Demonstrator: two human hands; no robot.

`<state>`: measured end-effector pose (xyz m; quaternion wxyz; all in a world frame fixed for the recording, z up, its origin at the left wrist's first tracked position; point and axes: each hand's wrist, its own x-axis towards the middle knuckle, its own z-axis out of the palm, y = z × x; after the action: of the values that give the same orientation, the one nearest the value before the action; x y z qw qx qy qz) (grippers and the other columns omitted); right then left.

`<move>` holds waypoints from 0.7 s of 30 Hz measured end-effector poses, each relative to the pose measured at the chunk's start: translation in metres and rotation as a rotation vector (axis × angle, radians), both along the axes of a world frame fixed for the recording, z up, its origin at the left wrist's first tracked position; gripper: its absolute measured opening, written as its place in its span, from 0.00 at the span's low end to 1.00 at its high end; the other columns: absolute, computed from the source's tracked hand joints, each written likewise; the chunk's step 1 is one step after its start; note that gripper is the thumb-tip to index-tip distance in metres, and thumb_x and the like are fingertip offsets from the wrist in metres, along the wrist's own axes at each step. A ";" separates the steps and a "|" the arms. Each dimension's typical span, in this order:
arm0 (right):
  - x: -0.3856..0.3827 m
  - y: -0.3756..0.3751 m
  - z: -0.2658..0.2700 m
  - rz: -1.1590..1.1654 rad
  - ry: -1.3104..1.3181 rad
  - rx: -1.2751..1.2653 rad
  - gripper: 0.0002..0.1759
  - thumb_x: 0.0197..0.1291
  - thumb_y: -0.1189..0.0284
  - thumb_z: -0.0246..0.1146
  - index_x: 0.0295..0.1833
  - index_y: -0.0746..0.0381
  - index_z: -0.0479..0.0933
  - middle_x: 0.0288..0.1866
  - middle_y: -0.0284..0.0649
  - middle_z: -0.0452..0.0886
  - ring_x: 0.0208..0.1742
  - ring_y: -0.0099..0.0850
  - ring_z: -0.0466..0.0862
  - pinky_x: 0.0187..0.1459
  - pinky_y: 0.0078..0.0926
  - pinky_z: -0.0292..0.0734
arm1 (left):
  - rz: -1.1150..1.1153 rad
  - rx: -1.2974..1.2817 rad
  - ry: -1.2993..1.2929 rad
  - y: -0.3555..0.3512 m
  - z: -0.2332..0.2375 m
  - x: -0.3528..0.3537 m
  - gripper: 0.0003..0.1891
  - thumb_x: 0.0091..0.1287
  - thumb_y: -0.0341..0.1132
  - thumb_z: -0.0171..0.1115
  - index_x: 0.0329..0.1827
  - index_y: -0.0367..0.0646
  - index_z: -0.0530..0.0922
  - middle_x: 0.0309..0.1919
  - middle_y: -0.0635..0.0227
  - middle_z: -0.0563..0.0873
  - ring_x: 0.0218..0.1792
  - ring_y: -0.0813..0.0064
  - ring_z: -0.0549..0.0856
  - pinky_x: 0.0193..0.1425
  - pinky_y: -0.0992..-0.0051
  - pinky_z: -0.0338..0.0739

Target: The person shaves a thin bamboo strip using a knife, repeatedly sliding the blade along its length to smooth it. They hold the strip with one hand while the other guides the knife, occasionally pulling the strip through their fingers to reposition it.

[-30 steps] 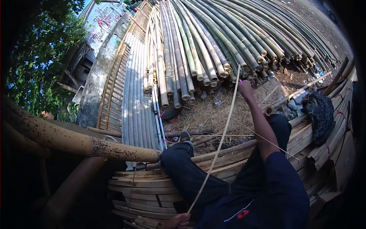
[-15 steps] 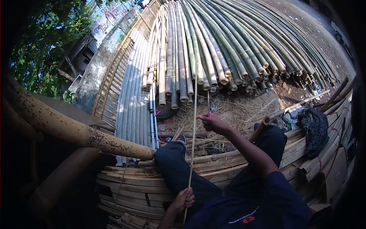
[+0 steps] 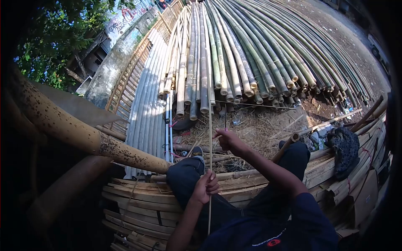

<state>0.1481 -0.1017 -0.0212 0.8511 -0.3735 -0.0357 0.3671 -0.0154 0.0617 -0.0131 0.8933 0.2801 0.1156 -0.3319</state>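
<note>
A long, thin bamboo strip (image 3: 210, 146) stands nearly upright in front of me, its lower end over my lap. My left hand (image 3: 205, 188) is closed around its lower part, beside my left knee. Farther up, my right hand (image 3: 231, 141) is closed on a knife (image 3: 226, 121), with a narrow dark blade pointing away and a bit of pink at the handle. The right index finger points toward the strip; whether it touches is hard to tell. Most of the knife's handle is hidden in the fist.
Long bamboo poles (image 3: 238, 67) are stacked ahead, ends toward me. A thick speckled bamboo pole (image 3: 79, 134) slants in at left. Split bamboo slats (image 3: 138, 201) lie beneath me. Corrugated sheets (image 3: 146, 96) lie left of the stack; shavings (image 3: 268, 125) cover the ground. A dark textured object (image 3: 342, 150) rests at right.
My left hand has moved up along with the strip, which now stands more upright. My right hand has come slightly lower and nearer to me, still with the knife. The view has shifted a little.
</note>
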 end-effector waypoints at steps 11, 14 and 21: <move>-0.016 -0.042 -0.033 -0.042 -1.499 -1.080 0.18 0.54 0.60 0.58 0.21 0.64 0.73 0.18 0.50 0.74 0.21 0.51 0.75 0.27 0.46 0.69 | 0.060 0.236 -0.049 -0.048 0.003 -0.012 0.16 0.75 0.50 0.40 0.32 0.52 0.62 0.15 0.80 0.56 0.12 0.90 0.52 0.13 0.85 0.44; 0.031 -0.061 -0.043 -0.202 -1.232 -1.321 0.18 0.53 0.57 0.57 0.25 0.61 0.77 0.23 0.51 0.77 0.30 0.51 0.79 0.33 0.47 0.73 | 0.064 0.226 -0.010 -0.056 0.017 -0.031 0.15 0.76 0.48 0.41 0.32 0.51 0.62 0.14 0.80 0.56 0.12 0.89 0.52 0.13 0.85 0.44; 0.065 -0.089 -0.032 -0.198 -1.380 -1.314 0.19 0.52 0.58 0.57 0.20 0.61 0.76 0.21 0.50 0.77 0.27 0.51 0.78 0.32 0.46 0.72 | 0.076 0.257 0.018 -0.053 0.021 -0.035 0.16 0.75 0.50 0.41 0.32 0.51 0.62 0.14 0.80 0.56 0.12 0.89 0.52 0.14 0.85 0.45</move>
<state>0.2135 -0.1904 -0.0530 0.2901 -0.9117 -0.2844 -0.0608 -0.0502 0.0091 0.0083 0.8610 0.3846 0.1757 -0.2826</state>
